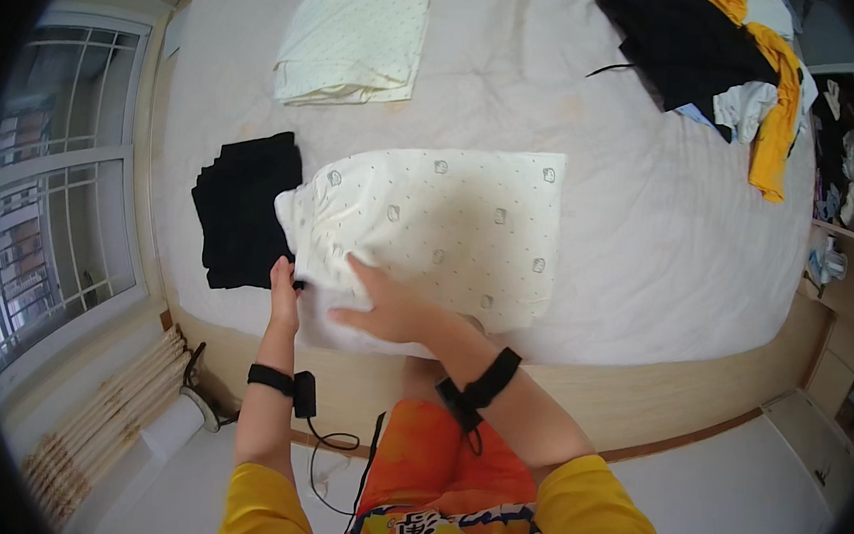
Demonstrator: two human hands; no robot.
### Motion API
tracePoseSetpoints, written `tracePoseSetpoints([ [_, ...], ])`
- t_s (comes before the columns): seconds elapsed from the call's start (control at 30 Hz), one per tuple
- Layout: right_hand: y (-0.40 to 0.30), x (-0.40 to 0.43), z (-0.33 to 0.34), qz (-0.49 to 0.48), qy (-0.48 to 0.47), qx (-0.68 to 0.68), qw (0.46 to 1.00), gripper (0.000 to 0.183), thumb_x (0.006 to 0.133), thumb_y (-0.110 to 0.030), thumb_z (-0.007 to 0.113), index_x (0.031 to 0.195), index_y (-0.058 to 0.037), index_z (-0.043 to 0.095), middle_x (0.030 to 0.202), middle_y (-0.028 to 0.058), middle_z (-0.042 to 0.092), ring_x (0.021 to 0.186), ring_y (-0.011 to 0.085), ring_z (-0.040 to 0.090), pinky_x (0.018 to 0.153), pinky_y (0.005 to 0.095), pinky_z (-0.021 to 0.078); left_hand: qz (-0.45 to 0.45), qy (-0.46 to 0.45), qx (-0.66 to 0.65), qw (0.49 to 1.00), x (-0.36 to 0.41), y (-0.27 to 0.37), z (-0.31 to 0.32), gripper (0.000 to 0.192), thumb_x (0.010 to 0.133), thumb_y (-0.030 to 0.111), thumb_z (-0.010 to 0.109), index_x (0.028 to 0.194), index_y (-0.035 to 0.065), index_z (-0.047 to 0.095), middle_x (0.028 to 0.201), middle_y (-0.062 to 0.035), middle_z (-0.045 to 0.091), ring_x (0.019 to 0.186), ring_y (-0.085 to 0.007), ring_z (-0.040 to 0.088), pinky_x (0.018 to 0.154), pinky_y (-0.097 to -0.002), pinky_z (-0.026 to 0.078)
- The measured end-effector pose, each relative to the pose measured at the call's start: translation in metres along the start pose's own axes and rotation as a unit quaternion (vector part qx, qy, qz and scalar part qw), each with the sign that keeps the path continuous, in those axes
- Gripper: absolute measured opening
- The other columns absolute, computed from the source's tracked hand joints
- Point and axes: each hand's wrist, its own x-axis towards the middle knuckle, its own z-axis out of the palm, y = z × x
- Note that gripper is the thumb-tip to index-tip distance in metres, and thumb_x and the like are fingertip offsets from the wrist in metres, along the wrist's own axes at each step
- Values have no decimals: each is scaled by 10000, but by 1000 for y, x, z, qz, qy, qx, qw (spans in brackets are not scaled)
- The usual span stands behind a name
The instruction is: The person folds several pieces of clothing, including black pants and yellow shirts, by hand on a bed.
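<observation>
A white patterned garment with a gathered waistband (445, 223) lies folded and flat on the bed before me. My left hand (285, 293) is upright at its lower left corner, beside a folded black garment (247, 211); whether its fingers touch the cloth I cannot tell. Over the lower left part of the white garment is my right hand (387, 301), slightly blurred, with thumb and fingers spread and nothing held. The white garment's waistband end overlaps the black one's right edge. Both wrists wear black straps with small devices.
Farther back on the bed sheet (637, 268) lies a folded pale dotted cloth (354, 43). A loose heap of black clothing (685, 46) and yellow clothing (770, 158) is at the upper right. A barred window (66, 163) and gathered curtain (110, 423) stand left; open shelves (841, 262) are at right.
</observation>
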Motion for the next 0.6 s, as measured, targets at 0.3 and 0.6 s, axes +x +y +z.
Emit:
tracePoseSetpoints([
  [0.3, 92, -40, -83, 100, 379, -241, 888, 418, 679, -178, 602, 1028, 13, 474, 1029, 176, 494, 996, 297, 446, 859, 361, 361, 141, -19, 106, 984, 40, 22, 3, 647, 731, 368, 608, 1203, 20, 335, 1178, -164, 396, 1091, -247, 376, 896, -338, 305],
  [0.6, 139, -42, -115, 240, 435, -32, 867, 601, 679, -174, 594, 1169, 57, 334, 1079, 200, 469, 980, 270, 473, 854, 322, 372, 280, 120, 387, 870, 20, 23, 44, 697, 594, 303, 711, 1145, 30, 382, 1100, -166, 414, 1005, -323, 401, 851, -373, 337],
])
